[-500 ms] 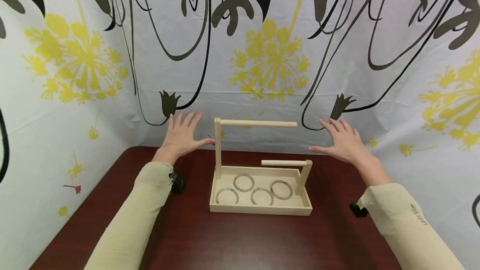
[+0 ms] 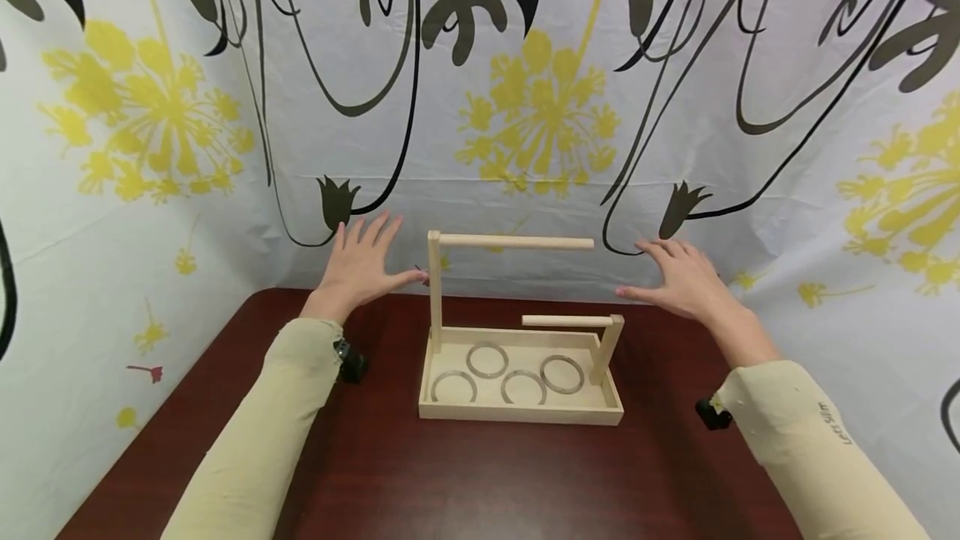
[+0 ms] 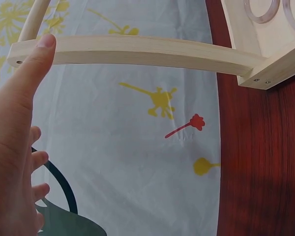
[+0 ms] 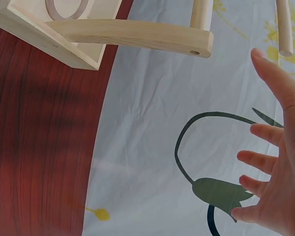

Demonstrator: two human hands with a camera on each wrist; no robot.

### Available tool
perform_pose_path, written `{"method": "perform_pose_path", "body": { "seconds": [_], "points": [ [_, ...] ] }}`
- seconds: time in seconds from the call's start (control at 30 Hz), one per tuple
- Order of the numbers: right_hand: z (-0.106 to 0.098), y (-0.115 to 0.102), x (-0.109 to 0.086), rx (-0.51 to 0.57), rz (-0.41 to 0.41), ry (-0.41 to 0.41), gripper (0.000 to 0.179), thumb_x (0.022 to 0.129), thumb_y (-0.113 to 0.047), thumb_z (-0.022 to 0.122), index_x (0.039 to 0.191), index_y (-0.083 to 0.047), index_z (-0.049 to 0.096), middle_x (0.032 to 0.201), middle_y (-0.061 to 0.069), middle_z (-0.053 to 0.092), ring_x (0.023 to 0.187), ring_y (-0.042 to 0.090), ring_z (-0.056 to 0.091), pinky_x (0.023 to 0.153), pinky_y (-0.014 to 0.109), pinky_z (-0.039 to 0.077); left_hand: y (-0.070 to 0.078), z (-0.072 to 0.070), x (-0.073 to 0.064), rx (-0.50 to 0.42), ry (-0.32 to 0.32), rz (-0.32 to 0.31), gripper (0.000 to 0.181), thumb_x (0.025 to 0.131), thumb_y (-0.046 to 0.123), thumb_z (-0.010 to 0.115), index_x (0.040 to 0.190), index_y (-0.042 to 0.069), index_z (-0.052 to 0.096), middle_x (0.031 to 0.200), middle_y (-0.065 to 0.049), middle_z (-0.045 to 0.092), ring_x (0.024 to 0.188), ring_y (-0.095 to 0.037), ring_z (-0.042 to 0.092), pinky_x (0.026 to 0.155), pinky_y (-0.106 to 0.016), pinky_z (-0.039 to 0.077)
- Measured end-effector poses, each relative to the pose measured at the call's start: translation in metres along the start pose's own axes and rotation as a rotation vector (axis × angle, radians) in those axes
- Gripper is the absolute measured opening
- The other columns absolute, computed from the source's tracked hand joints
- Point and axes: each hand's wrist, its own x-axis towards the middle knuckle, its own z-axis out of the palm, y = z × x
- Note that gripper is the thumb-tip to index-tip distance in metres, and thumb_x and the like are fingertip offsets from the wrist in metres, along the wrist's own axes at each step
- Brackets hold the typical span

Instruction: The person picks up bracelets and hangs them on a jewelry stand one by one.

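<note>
A shallow wooden tray [image 2: 521, 415] stands on the table, with a tall post [image 2: 435, 290] at its left end and a shorter post [image 2: 609, 347] at its right. From the tall post a long dowel [image 2: 517, 242] runs rightward; a shorter dowel [image 2: 566, 321] points left from the short post. Several clear rings lie flat in the tray, among them a ring [image 2: 487, 360] at the back and a ring [image 2: 562, 374] at the right. My left hand [image 2: 358, 269] is spread, thumb near the tall post. To the right, my right hand [image 2: 682, 280] is spread too, holding nothing.
The dark red-brown table [image 2: 480, 482] ends at a patterned cloth [image 2: 300, 140] hanging behind and at both sides. A small black device [image 2: 351, 362] sits at the left wrist, another black device [image 2: 712, 415] at the right wrist.
The whole head view has shifted slightly, with the tray and hands a little higher in it. Both hands keep their spread pose, and the rings lie as before.
</note>
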Motion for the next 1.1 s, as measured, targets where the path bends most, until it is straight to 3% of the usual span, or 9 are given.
{"method": "perform_pose_path", "body": {
  "seconds": [0.27,0.63,0.83,1.1],
  "points": [
    [0.0,0.0,-0.002,0.03,0.014,-0.026,0.091,0.083,-0.067,0.068,0.146,-0.005,0.046,0.155,0.03,0.031,0.138,0.056,0.027,0.111,0.07,0.025,0.002,-0.001,0.001,0.0,0.008,0.007,0.101,0.087,0.075,0.054,0.161,0.018,0.016,0.166,-0.012,0.019,0.152,-0.037,0.018,0.124,-0.061,0.008],
    [-0.002,-0.002,-0.004,0.082,-0.014,-0.019,0.078,0.088,-0.051,0.071,0.144,-0.002,0.048,0.147,0.029,0.04,0.131,0.056,0.036,0.103,0.071,0.034,0.007,-0.005,0.002,-0.054,0.079,0.037,0.098,0.086,0.072,0.058,0.159,0.014,0.025,0.16,-0.014,0.03,0.147,-0.037,0.031,0.122,-0.053,0.024],
    [-0.003,-0.006,-0.003,0.086,-0.01,-0.042,0.071,0.091,-0.046,0.069,0.143,-0.002,0.049,0.146,0.03,0.041,0.131,0.055,0.038,0.104,0.07,0.035,0.014,-0.007,0.002,-0.138,0.113,0.051,0.092,0.087,0.069,0.059,0.156,0.014,0.031,0.156,-0.015,0.037,0.141,-0.037,0.039,0.113,-0.055,0.038],
    [-0.003,-0.016,-0.003,0.1,-0.029,-0.032,0.061,0.095,-0.04,0.066,0.141,-0.003,0.051,0.145,0.028,0.045,0.132,0.05,0.043,0.105,0.066,0.037,0.025,-0.009,0.003,-0.318,0.121,0.077,0.071,0.093,0.051,0.062,0.151,0.015,0.04,0.145,-0.01,0.048,0.133,-0.032,0.048,0.104,-0.053,0.046]
  ]
}}
